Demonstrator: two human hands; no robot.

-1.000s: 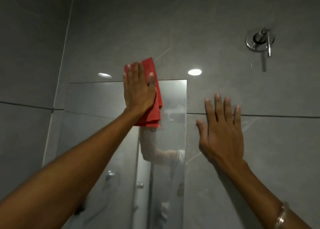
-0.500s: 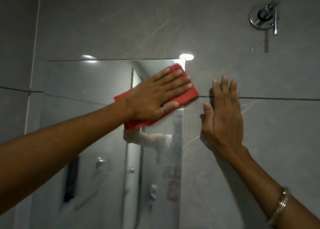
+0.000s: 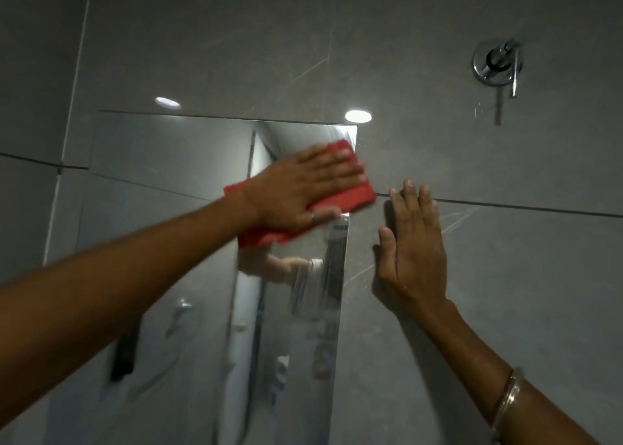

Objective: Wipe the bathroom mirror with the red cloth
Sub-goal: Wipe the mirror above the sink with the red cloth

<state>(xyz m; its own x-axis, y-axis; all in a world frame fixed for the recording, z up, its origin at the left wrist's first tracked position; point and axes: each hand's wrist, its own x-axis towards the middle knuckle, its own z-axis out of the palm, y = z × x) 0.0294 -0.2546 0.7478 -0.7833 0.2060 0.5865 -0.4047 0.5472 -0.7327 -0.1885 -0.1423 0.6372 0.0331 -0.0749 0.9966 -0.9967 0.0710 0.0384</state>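
A frameless mirror (image 3: 168, 161) is fixed to the grey tiled wall, filling the left and middle of the view. My left hand (image 3: 303, 188) lies flat on a folded red cloth (image 3: 350, 198) and presses it against the mirror's upper right part, near its right edge. The cloth's right end overlaps that edge onto the tile. My right hand (image 3: 414, 249) rests flat on the wall just right of the mirror, fingers together and pointing up, holding nothing. The palm hides most of the cloth.
A chrome wall fitting with a lever (image 3: 499, 65) sticks out at the upper right. Two ceiling-light reflections (image 3: 358, 116) shine on the glossy tiles above the mirror. A dark grout line (image 3: 522, 207) runs across the wall at hand height.
My left hand turned from fingers-up at the mirror's top edge to fingers-right and swept the cloth rightward to the mirror's right edge. My right hand stayed flat on the wall.
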